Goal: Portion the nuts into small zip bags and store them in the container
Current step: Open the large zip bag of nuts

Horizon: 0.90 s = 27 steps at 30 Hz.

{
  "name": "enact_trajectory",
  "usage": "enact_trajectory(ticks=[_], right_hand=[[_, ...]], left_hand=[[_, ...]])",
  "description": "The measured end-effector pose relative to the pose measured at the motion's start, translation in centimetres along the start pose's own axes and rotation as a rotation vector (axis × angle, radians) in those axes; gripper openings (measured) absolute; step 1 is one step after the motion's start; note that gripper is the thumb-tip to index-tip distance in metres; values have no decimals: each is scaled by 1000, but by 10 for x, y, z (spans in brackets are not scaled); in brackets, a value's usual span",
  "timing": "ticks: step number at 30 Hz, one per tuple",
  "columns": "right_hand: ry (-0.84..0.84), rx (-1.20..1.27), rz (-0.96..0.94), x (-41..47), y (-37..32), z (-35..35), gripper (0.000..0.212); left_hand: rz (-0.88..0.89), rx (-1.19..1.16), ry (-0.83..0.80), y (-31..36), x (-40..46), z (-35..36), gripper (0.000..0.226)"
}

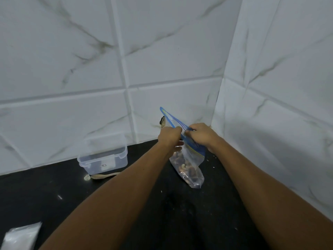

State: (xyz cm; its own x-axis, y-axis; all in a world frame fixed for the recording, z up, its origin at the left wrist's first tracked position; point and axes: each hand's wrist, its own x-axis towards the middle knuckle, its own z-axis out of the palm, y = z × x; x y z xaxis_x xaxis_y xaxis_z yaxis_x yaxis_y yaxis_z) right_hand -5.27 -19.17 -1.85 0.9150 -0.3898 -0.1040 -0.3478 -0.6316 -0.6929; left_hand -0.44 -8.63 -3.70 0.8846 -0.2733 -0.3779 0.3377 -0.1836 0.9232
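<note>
Nuts (187,168) sit pooled in the lower corner of a clear zip bag (191,157) that hangs tilted above the black desk (54,195), probably so their weight keeps them well away from the blue zipper strip (169,118) being worked at the top. Left of it, the clear container (102,157) stands open-topped against the tiled wall, seemingly waiting for filled bags. Both hands grasp the strip side by side, the left hand (169,136) and right hand (201,134) each pinching it, likely to press it closed.
</note>
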Motion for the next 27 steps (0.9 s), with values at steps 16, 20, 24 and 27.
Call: enact_trajectory(ticks=[16,20,24,27], right_hand=[[198,320,-72,-72,-103,-2,18],[126,423,-105,-116,-123,23,13],[90,451,-127,-153,-125,60,15],[44,409,-100,-175,-115,94,12]], left_hand=[[438,116,333,31,-106,-146,27],[531,181,422,12,-153,-191,31],[528,231,488,-25,-190,-225,34],[484,299,536,-63,-209,-239,34]])
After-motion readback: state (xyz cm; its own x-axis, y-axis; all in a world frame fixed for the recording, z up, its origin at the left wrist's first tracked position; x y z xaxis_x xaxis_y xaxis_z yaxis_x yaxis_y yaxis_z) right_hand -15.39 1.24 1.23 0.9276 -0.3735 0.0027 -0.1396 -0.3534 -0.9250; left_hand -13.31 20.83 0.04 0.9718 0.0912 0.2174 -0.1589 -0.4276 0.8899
